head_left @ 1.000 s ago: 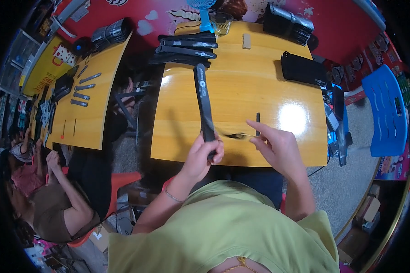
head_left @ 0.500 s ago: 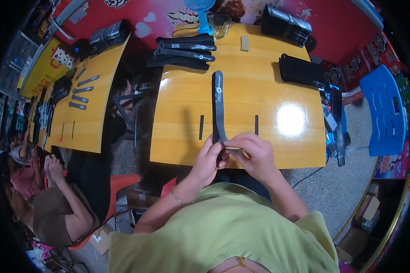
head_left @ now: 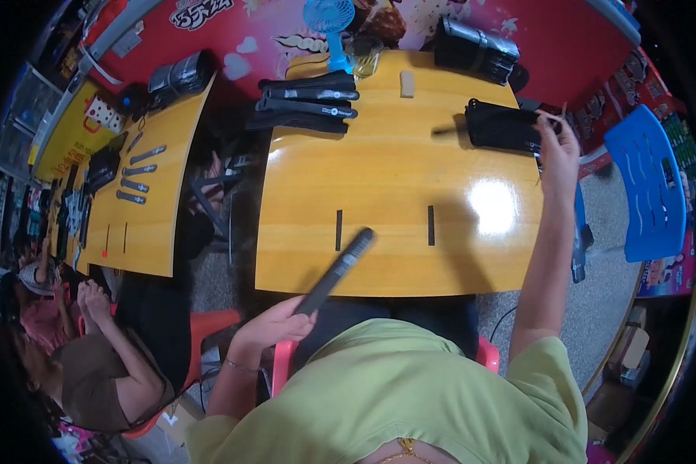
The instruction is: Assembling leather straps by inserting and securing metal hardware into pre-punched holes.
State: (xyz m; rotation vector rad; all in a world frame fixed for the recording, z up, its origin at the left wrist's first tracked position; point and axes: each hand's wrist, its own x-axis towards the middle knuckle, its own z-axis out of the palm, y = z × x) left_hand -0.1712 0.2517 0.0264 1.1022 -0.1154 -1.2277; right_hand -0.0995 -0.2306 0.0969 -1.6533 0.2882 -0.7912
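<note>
My left hand (head_left: pixel 274 323) is closed around the lower end of a black strap (head_left: pixel 337 271) with pale printing, which slants up to the right over the table's near edge. On the right, my right hand (head_left: pixel 558 145) reaches out to the end of a flat black stack (head_left: pixel 501 126) at the table's right edge. Its fingertips are pinched together there, and what they hold is too small to make out. More black straps (head_left: pixel 305 104) lie piled at the table's far left. Two thin dark strips (head_left: pixel 431 226) mark the near half of the tabletop.
The yellow table (head_left: pixel 379 174) also bears a blue fan (head_left: pixel 329 19), a small tan block (head_left: pixel 407 84) and a wrapped black bundle (head_left: pixel 475 50). A blue chair (head_left: pixel 648 182) stands right. At the left, a person (head_left: pixel 108 348) sits by another yellow table (head_left: pixel 158 224) with several straps.
My hands have come apart. The left drew back toward me with the strap, now tilted to the right, while the right moved far out to the black stack.
</note>
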